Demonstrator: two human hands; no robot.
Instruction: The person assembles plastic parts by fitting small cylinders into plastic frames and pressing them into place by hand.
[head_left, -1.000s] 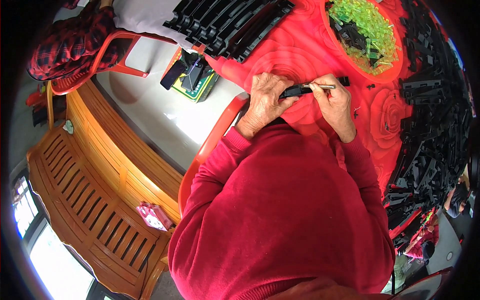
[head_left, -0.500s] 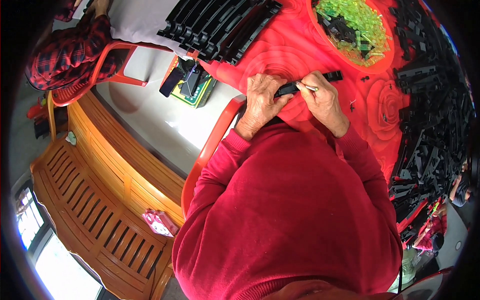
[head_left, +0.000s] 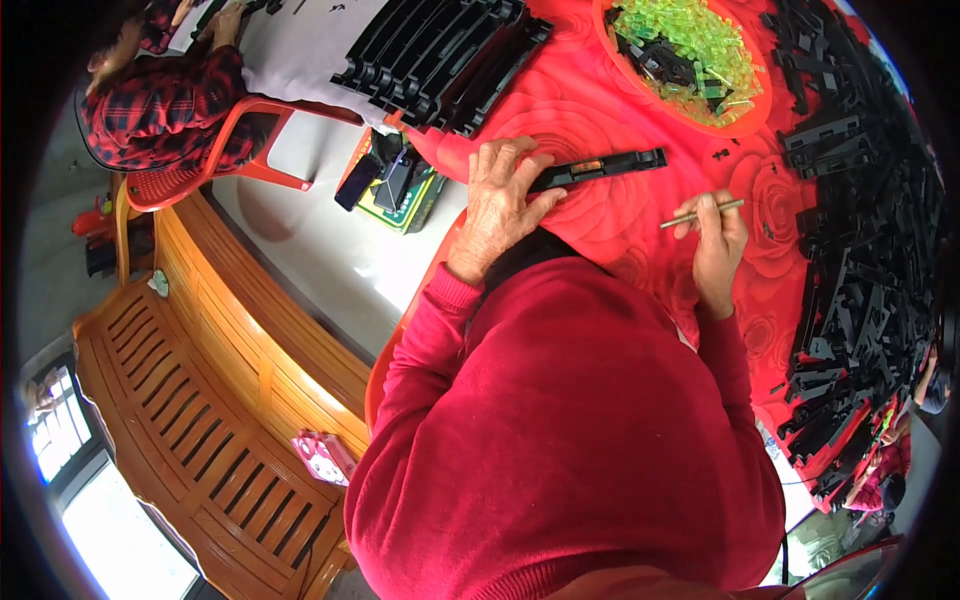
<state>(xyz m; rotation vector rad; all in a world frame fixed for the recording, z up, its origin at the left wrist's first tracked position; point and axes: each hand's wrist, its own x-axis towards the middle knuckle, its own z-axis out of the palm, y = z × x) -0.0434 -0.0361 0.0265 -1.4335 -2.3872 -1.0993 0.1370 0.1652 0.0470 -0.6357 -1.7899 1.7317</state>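
My left hand is closed around the left end of a long black plastic part, which lies on the red rose-patterned tablecloth. The part is narrow and trough-like, with a small orange-brown spot inside. To the right, apart from the part, my right hand pinches a thin stick-like tool, brownish and roughly level; its exact kind cannot be made out. A few tiny black bits lie on the cloth beyond my right hand.
Several long black parts lie in a row at the far left. An orange basin holds yellow-green transparent pieces and black bits. Loose black parts are heaped along the right. A person in a checked shirt sits far left; a wooden bench stands left.
My right hand has moved off the black part, to the right and toward me, carrying the thin tool. The left hand stays on the part, whose inside is now uncovered.
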